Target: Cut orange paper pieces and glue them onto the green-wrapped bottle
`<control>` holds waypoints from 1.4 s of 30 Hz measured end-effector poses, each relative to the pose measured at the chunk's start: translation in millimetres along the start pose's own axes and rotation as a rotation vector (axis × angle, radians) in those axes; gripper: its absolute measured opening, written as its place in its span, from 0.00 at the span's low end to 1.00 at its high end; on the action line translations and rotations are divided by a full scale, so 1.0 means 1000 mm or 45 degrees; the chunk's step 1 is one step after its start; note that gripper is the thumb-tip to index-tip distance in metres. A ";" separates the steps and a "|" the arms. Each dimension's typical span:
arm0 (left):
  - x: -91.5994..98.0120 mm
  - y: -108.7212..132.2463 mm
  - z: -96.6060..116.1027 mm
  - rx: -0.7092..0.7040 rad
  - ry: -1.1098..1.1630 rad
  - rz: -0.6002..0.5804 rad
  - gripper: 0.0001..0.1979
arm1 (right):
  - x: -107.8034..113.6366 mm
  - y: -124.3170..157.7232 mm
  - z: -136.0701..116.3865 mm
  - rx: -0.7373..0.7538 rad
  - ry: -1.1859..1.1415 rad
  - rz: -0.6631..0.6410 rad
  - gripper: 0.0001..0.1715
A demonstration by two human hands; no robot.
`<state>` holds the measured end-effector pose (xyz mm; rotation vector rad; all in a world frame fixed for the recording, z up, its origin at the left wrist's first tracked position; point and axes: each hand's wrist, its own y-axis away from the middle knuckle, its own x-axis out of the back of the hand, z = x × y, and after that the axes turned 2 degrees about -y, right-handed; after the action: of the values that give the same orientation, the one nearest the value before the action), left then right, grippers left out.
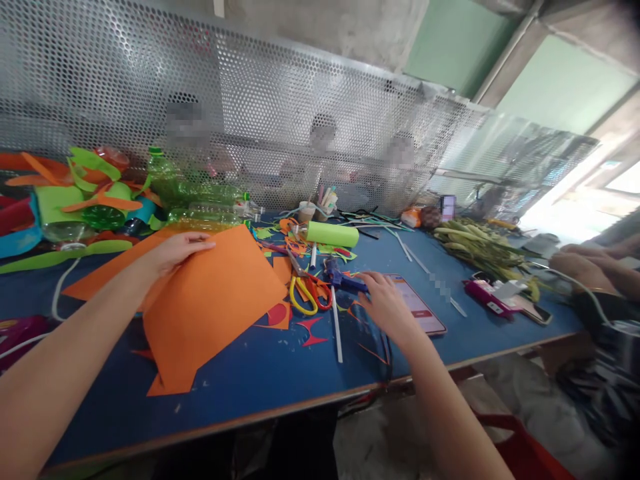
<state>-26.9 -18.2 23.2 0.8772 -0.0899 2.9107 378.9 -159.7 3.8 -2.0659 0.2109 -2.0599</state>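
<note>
My left hand (175, 253) lies flat with fingers stretched on the far edge of a large orange paper sheet (215, 307) on the blue table (280, 373). My right hand (385, 303) rests on the table by the blue glue gun (343, 279), its fingers curled at the gun's handle and beside a phone (420, 307) with a lit screen. Whether it grips the gun is unclear. Yellow-handled scissors (303, 293) and orange-handled scissors (320, 293) lie between my hands.
Plastic bottles (200, 200), green and orange paper strips (85, 187) and a green paper roll (333, 233) crowd the back of the table. Green leaves (475, 247) lie at right. Another person's hands (585, 263) rest at the far right. A perforated metal screen (280, 120) stands behind.
</note>
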 end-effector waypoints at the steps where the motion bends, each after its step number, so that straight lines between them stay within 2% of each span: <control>1: 0.001 0.001 0.001 0.013 0.075 -0.046 0.28 | -0.001 -0.012 -0.002 0.020 0.010 -0.041 0.22; 4: 0.001 0.004 0.002 0.053 0.281 -0.104 0.26 | -0.008 -0.037 -0.005 0.026 0.048 -0.165 0.19; 9: -0.008 0.004 0.005 0.076 0.430 -0.099 0.22 | -0.019 -0.050 -0.011 -0.074 0.120 -0.195 0.19; 14: -0.013 0.003 -0.002 0.107 0.345 -0.138 0.25 | -0.020 -0.049 -0.010 -0.131 0.174 -0.194 0.17; 18: -0.009 -0.010 -0.023 0.152 0.145 -0.018 0.27 | -0.009 -0.045 -0.013 -0.160 0.181 -0.197 0.13; 22: -0.002 -0.024 -0.038 0.108 0.030 0.139 0.24 | 0.003 -0.044 -0.042 -0.076 0.121 -0.177 0.16; 25: -0.001 -0.025 -0.038 0.060 0.025 0.144 0.24 | 0.003 -0.046 -0.069 0.057 0.032 -0.273 0.18; 28: -0.004 -0.019 -0.033 0.038 0.059 0.083 0.25 | -0.005 -0.051 -0.084 0.108 -0.031 -0.361 0.23; 32: -0.006 -0.009 -0.028 0.054 0.146 -0.047 0.23 | -0.014 -0.060 -0.081 0.103 -0.136 -0.440 0.20; 34: -0.006 -0.007 -0.027 0.058 0.187 -0.063 0.24 | -0.017 -0.065 -0.077 0.068 -0.203 -0.456 0.19; 37: -0.004 -0.011 -0.027 0.034 0.203 0.016 0.23 | -0.019 -0.071 -0.071 0.006 -0.319 -0.437 0.20; 40: 0.001 -0.013 -0.024 0.007 0.199 0.118 0.24 | -0.019 -0.076 -0.067 -0.013 -0.467 -0.408 0.15; 42: 0.006 -0.011 -0.022 -0.007 0.243 0.109 0.24 | -0.019 -0.077 -0.067 -0.024 -0.548 -0.366 0.13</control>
<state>-42.2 -4.8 8.5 0.6052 -0.1237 3.0546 308.2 -83.8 4.6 -2.6127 -0.1460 -1.6887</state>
